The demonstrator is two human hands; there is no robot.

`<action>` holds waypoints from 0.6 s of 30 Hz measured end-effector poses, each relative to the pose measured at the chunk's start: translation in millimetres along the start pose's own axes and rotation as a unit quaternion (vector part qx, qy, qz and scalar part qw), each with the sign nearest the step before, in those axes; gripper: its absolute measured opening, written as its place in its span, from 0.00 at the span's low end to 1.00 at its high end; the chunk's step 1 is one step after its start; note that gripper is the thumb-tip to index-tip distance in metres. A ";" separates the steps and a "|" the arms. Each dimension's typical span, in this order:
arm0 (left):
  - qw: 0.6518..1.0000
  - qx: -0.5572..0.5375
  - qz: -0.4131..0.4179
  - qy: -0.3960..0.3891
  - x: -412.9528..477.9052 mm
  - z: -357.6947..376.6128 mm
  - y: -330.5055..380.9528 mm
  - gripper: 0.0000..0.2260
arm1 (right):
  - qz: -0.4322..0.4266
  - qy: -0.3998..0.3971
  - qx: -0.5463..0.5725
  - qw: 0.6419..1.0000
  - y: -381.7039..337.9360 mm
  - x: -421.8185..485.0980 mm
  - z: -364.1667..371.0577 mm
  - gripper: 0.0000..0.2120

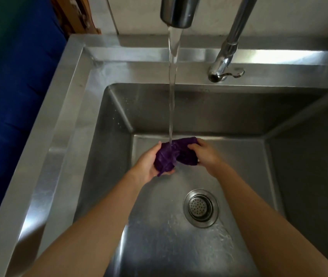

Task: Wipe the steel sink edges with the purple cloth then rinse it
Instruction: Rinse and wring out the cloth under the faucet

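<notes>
The purple cloth (176, 153) is bunched up over the basin of the steel sink (63, 124), right under a stream of water (172, 86) falling from the tap spout (179, 12). My left hand (149, 162) cups and grips the cloth's left end from below. My right hand (204, 153) grips its right end, fingers curled over the top. The water strikes the cloth between the two hands.
The tap's base and lever (225, 71) stand on the back ledge at the right. A round drain strainer (200, 207) lies in the wet basin floor below my right forearm. A blue surface (13, 96) borders the sink's left rim.
</notes>
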State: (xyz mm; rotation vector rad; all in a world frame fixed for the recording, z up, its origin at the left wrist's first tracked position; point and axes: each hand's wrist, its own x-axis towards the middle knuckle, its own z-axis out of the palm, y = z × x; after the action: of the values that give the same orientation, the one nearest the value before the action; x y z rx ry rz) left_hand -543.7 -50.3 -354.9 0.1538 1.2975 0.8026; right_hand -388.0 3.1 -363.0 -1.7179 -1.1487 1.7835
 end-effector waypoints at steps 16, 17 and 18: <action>0.974 -0.037 0.114 0.193 17.2 22.8 -31.5 0.15 | -0.096 0.184 -0.078 0.975 8.8 -22.7 70.1 0.26; 0.973 -0.035 0.122 0.194 15.5 23.8 -32.2 0.15 | -0.092 0.182 -0.077 0.976 8.4 -18.4 66.0 0.24; 0.971 -0.030 0.135 0.196 14.4 24.6 -31.9 0.15 | -0.091 0.179 -0.079 0.977 8.6 -15.3 62.2 0.23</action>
State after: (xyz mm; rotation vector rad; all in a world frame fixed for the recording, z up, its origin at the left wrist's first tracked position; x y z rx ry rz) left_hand -506.9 -56.8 -375.8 0.1278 1.6445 1.1462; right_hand -442.9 -30.8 -366.3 -1.8600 -1.2636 1.2416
